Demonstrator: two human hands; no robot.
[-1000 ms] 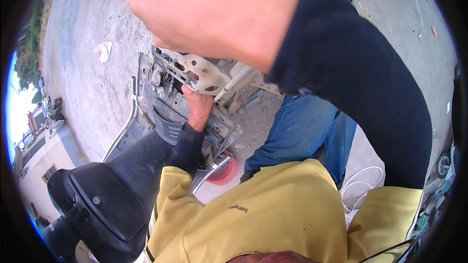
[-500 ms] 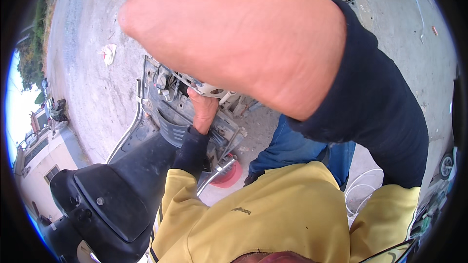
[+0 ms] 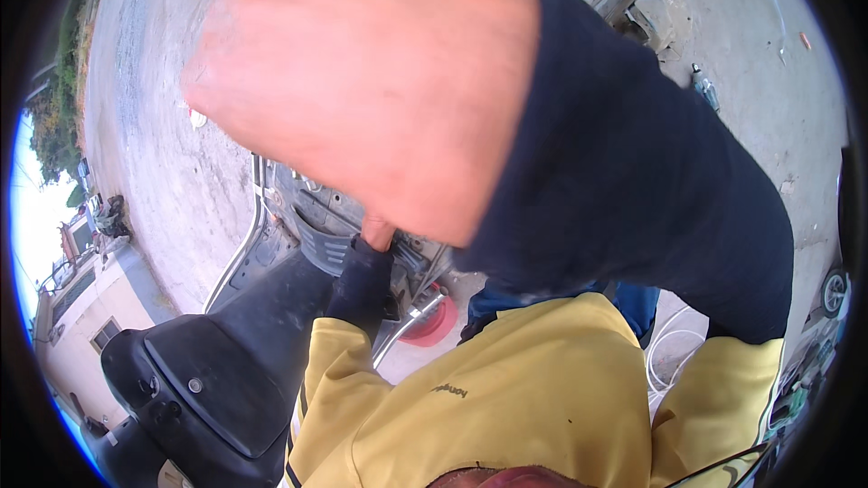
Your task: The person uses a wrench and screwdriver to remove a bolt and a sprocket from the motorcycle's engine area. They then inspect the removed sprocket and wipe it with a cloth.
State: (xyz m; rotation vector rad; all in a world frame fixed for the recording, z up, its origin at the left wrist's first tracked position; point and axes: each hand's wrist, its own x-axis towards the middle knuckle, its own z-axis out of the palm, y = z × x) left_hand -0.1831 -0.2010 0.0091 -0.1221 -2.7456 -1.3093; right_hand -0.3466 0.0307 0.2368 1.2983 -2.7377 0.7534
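In the middle of the frame, the left hand (image 3: 375, 233) reaches into the open scooter body (image 3: 316, 217); whether it grips something cannot be told. The right hand (image 3: 362, 81), raised close to the camera in the upper part, now covers more of the frame than half a second ago, its fingers hidden. The black seat (image 3: 199, 380) lies at lower left.

The right hand (image 3: 362, 90) is raised so close that it is blurred, its fingers out of sight, and it blocks most of the stripped scooter frame (image 3: 316, 217) behind it. Only a sliver of the left hand (image 3: 377, 233) shows under it, so its grip cannot be told. The black seat (image 3: 199, 389) runs off the lower edge. The red disc (image 3: 432, 323) is half hidden.
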